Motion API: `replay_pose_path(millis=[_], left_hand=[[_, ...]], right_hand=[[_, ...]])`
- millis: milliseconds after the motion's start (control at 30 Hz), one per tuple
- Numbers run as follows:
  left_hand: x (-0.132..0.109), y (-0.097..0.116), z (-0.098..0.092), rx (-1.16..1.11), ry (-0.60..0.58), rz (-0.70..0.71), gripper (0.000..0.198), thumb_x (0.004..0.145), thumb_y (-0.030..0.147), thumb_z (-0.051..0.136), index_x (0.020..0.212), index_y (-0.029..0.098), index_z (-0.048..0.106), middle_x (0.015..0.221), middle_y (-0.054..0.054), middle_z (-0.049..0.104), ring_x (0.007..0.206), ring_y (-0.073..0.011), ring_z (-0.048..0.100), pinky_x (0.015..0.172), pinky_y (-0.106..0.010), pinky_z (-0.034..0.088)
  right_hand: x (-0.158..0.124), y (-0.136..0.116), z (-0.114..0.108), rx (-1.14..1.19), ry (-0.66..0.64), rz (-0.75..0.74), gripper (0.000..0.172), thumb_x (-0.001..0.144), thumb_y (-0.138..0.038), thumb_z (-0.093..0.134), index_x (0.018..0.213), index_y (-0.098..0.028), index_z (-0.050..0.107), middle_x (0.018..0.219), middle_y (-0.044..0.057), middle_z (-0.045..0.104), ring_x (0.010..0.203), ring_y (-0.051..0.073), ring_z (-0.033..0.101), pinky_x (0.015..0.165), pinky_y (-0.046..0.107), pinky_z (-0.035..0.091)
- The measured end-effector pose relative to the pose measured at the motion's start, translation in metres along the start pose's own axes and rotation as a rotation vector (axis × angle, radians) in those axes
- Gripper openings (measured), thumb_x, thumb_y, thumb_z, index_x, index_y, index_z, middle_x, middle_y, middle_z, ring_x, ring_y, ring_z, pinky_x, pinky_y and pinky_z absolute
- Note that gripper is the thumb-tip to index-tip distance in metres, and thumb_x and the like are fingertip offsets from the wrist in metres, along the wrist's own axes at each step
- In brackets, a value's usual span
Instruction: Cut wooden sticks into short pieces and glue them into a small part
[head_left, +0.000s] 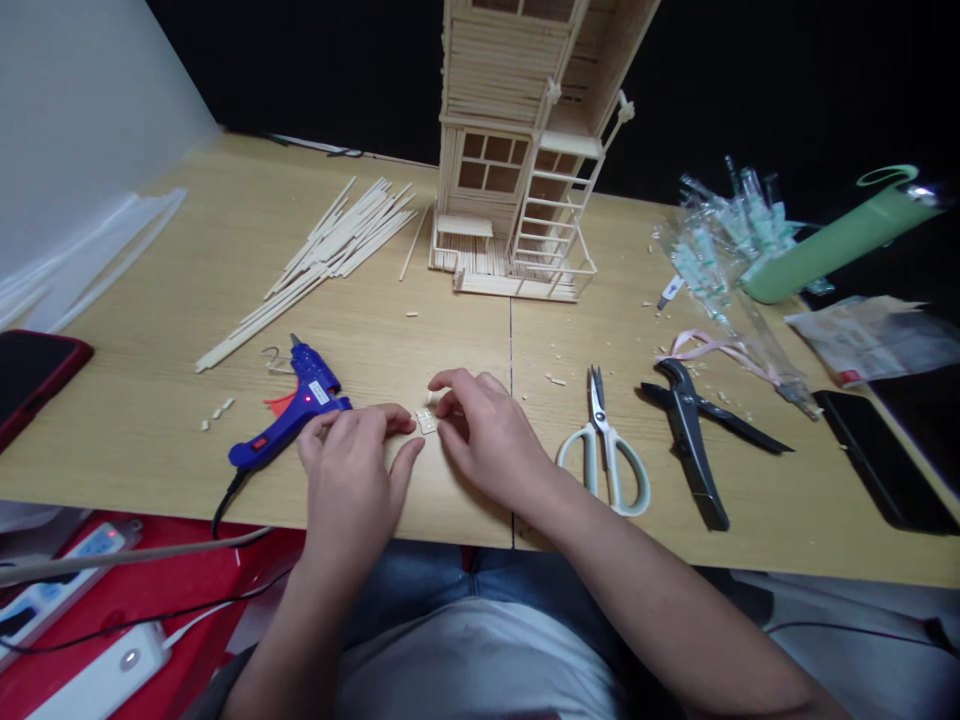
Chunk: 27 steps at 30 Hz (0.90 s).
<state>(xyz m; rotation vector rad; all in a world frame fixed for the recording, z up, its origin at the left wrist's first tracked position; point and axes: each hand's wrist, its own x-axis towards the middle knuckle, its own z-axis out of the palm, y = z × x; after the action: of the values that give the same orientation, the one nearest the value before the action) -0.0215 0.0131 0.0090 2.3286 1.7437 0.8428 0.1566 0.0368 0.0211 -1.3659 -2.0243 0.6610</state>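
Between my hands, a tiny lattice of short pale wooden sticks (426,421) lies on the table. My left hand (354,450) rests beside it, index finger and thumb apart, its fingertips close to the lattice's left side. On the other side, the curled fingers of my right hand (484,430) pinch a short wooden stick (433,398) just above the lattice; the fingers partly hide it. A blue hot glue gun (300,405) with a red light lies left of my left hand. Scissors (604,445) with pale handles lie right of my right hand.
A wooden stick model house (487,160) stands at the back, with loose sticks (322,260) to its left. Black cutters (690,430), a phone (885,460), a green bottle (832,245) and plastic-wrapped glue sticks (720,240) are at right. Another phone (37,375) lies far left.
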Motion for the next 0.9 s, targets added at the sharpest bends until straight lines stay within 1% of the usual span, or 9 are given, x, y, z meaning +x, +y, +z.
replay_pose_path(millis=[133,233,300,567,733,900], left_hand=[[0.0002,-0.0016,0.0005,0.011,-0.001,0.005,0.014,0.094,0.027,0.068,0.105,0.022,0.062,0.101,-0.005,0.076,0.098,-0.0283,0.068,0.098,-0.048,0.036],[0.0016,-0.0021,0.0005,0.031,-0.02,0.001,0.02,0.094,0.028,0.068,0.112,0.02,0.062,0.108,-0.008,0.076,0.104,-0.0314,0.066,0.097,-0.049,0.035],[0.0029,-0.0021,0.0001,0.04,-0.029,0.006,0.022,0.094,0.028,0.069,0.113,0.02,0.061,0.11,-0.009,0.076,0.106,-0.0321,0.066,0.098,-0.049,0.035],[0.0052,-0.0019,-0.003,0.023,-0.04,0.065,0.015,0.096,0.024,0.065,0.11,0.021,0.061,0.107,-0.006,0.076,0.102,-0.0295,0.067,0.101,-0.05,0.032],[0.0053,-0.0033,-0.0015,0.016,-0.035,0.062,0.015,0.096,0.024,0.066,0.11,0.021,0.061,0.107,-0.006,0.076,0.102,-0.0287,0.067,0.105,-0.051,0.031],[0.0042,-0.0041,0.0002,0.008,-0.025,0.052,0.016,0.095,0.025,0.066,0.11,0.022,0.061,0.108,-0.006,0.076,0.103,-0.0286,0.067,0.105,-0.051,0.031]], right_hand=[[-0.0003,-0.0005,-0.0014,-0.01,-0.018,-0.013,0.039,0.088,-0.003,0.057,0.123,-0.023,0.055,0.096,0.004,0.07,0.098,0.024,0.058,0.088,0.035,0.046],[-0.0008,-0.0008,-0.002,-0.011,-0.03,-0.017,0.041,0.087,-0.003,0.059,0.124,-0.022,0.054,0.097,0.005,0.07,0.099,0.024,0.058,0.089,0.035,0.046],[-0.0011,-0.0009,-0.0019,-0.011,-0.034,-0.014,0.042,0.087,-0.004,0.061,0.124,-0.022,0.054,0.098,0.005,0.07,0.099,0.024,0.058,0.089,0.035,0.046],[-0.0004,-0.0016,-0.0004,-0.006,-0.03,-0.001,0.038,0.089,-0.005,0.061,0.122,-0.023,0.054,0.094,0.003,0.069,0.097,0.023,0.06,0.089,0.035,0.046],[-0.0002,-0.0008,-0.0011,-0.003,-0.022,-0.002,0.038,0.088,-0.004,0.063,0.12,-0.023,0.055,0.095,0.003,0.07,0.095,0.022,0.061,0.088,0.034,0.047],[-0.0011,0.0007,-0.0006,-0.009,-0.018,-0.024,0.037,0.088,-0.005,0.064,0.12,-0.023,0.055,0.094,0.003,0.071,0.094,0.023,0.062,0.087,0.036,0.047]])
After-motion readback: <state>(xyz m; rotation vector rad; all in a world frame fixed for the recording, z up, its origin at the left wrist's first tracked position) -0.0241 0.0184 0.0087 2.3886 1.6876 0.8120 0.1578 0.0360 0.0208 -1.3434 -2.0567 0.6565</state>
